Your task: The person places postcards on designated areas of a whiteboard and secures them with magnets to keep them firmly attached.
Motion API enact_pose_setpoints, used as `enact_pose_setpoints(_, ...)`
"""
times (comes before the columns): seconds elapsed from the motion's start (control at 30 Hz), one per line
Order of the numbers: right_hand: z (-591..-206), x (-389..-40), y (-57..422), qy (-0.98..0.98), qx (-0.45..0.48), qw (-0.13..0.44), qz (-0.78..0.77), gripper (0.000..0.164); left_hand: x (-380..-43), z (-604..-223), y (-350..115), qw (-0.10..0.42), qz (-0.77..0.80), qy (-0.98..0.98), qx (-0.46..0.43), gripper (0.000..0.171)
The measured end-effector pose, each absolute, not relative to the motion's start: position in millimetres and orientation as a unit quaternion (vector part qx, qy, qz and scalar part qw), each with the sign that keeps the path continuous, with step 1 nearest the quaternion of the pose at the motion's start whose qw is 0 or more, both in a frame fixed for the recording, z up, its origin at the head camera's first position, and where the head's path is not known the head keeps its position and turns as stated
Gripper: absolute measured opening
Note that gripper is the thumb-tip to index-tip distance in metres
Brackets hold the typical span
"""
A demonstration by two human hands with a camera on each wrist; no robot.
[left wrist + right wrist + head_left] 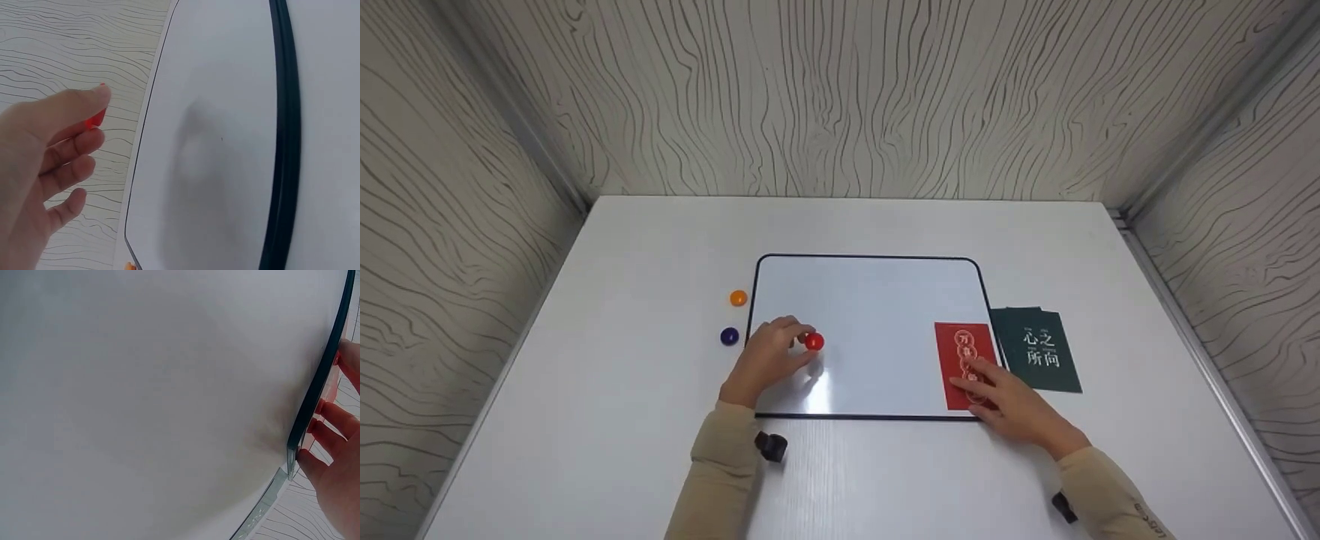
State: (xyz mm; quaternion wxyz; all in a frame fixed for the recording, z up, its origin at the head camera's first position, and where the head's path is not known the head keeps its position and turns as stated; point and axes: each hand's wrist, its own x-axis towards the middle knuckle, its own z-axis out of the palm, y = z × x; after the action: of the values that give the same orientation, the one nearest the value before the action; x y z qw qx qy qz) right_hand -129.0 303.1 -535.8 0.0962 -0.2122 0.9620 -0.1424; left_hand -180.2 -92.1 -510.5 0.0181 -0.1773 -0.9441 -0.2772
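Observation:
My left hand (774, 356) is over the left part of a whiteboard (870, 300) with a black rim. Between thumb and forefinger it pinches a red round magnet (814, 342), which shows edge-on in the left wrist view (97, 119). The other fingers of that hand curl loosely. A red envelope (949, 341) with pale round lettering lies on the board's lower right corner. My right hand (1012, 405) rests extended fingertips on its lower half. In the right wrist view the fingers (337, 419) show beside the board's dark edge.
An orange round magnet (739, 298) and a dark blue one (729, 336) lie on the white table (607, 360) left of the board. Dark green cards (1039, 375) with white characters lie just right of it. Patterned panels (840, 97) enclose the table's back and sides.

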Motion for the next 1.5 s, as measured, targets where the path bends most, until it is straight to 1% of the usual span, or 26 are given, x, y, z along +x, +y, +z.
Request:
enact_pose_setpoints(0.1,-536.2,-129.2,303.2,0.962,-0.212,0.095,-0.142,0.052,-181.8,-511.4,-87.8,0.024,-0.278,-0.942,-0.186,0.031)
enact_pose_setpoints(0.33,-536.3,-128.8,303.3,0.962,-0.213,0.093,-0.144,0.052,-184.5,-514.5,-77.3,0.01,-0.303,-0.934,-0.187,0.032)
enact_pose_setpoints(0.6,-535.3,-127.9,302.4,0.962,-0.203,0.1,-0.155,0.052,-186.5,-519.0,-69.5,0.031,-0.291,-0.93,-0.222,0.03)
enact_pose_setpoints(0.7,-535.1,-127.9,302.4,0.962,-0.201,0.102,-0.156,0.053,-186.6,-519.2,-65.8,0.02,-0.285,-0.933,-0.22,0.03)
enact_pose_setpoints(0.83,-535.3,-128.1,302.6,0.961,-0.206,0.099,-0.154,0.052,-186.9,-518.3,-59.3,-0.019,-0.289,-0.936,-0.201,0.032)
enact_pose_setpoints(0.93,-535.3,-128.2,302.7,0.961,-0.208,0.098,-0.153,0.052,-187.7,-517.9,-54.7,-0.032,-0.288,-0.937,-0.197,0.033)
enact_pose_setpoints(1.5,-535.4,-129.0,303.4,0.961,-0.201,0.104,-0.158,0.052,-195.5,-514.2,-30.5,-0.03,-0.287,-0.931,-0.221,0.033)
